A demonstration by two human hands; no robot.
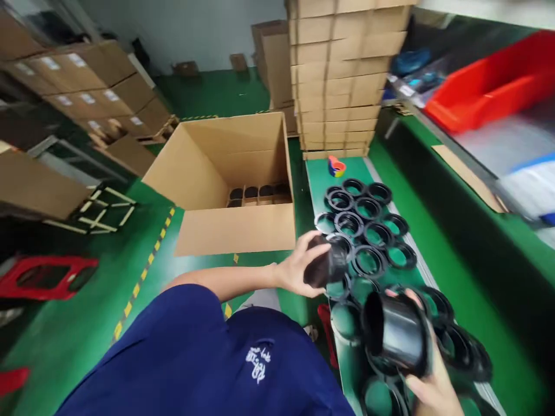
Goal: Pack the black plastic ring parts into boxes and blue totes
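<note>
My left hand (299,267) is wrapped round a black plastic cylinder (318,267), held above the left edge of the green table. Lower right, my right hand (427,370) grips a larger black plastic cylinder (401,332) with a flanged rim, its opening tilted to the left. Below and around both hands, many black flanged rings (368,261) stand close together on the table (318,173). An open cardboard box (236,231) stands to the left of the table. Several black round pieces (251,192) sit between cardboard dividers inside it.
Stacked flat cartons (342,75) rise at the table's far end, near a small red and blue tape roll (336,166). A shelf at right holds a red bin (489,84). Red stools (47,277) and boxes on pallets (95,86) are at left.
</note>
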